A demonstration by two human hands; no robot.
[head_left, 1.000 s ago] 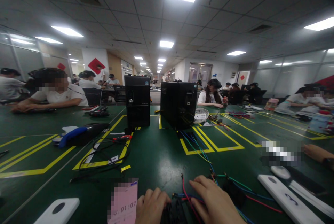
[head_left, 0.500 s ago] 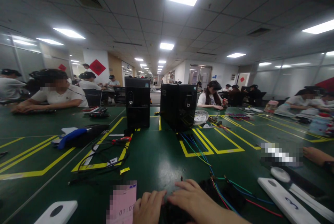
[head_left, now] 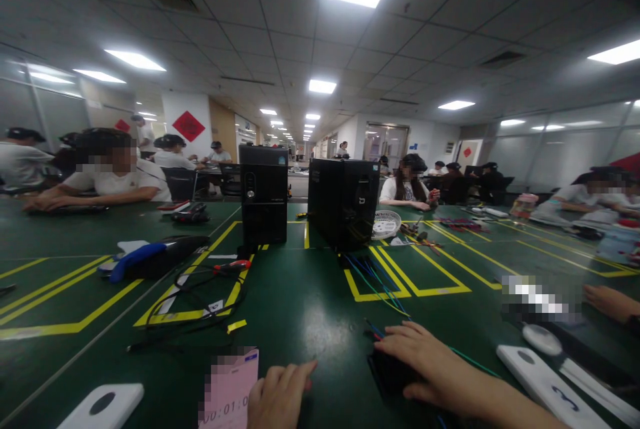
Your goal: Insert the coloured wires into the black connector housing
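At a long green table (head_left: pixel 300 309) marked with yellow tape lines, a person's right hand (head_left: pixel 425 359) lies flat with fingers spread over a small black component (head_left: pixel 387 375), pressing on it from above without closing around it. Blue and green wires (head_left: pixel 385 285) run from under that hand toward the table's middle. The component sits near the front edge, right of centre. The left hand (head_left: pixel 277 399) rests on the table near the bottom edge, fingers loosely curled with the index finger extended; it holds nothing and sits just beside a pink card (head_left: pixel 229 392) with a blurred top and printed digits.

Two black computer towers (head_left: pixel 263 194) stand upright side by side farther back. To the left lie a tangle of black cables (head_left: pixel 200 295), a red-handled tool (head_left: pixel 233 266) and a blue-and-black device (head_left: pixel 150 257). A white round basket (head_left: pixel 385 222) sits right of the towers. A white bar marked "3" (head_left: pixel 547 385) lies at the right, near a white oval object (head_left: pixel 543 339). A white block with a dark oval (head_left: pixel 103 405) sits at the lower left. Another person's hand (head_left: pixel 610 301) reaches in from the right edge, and other people sit at tables behind.
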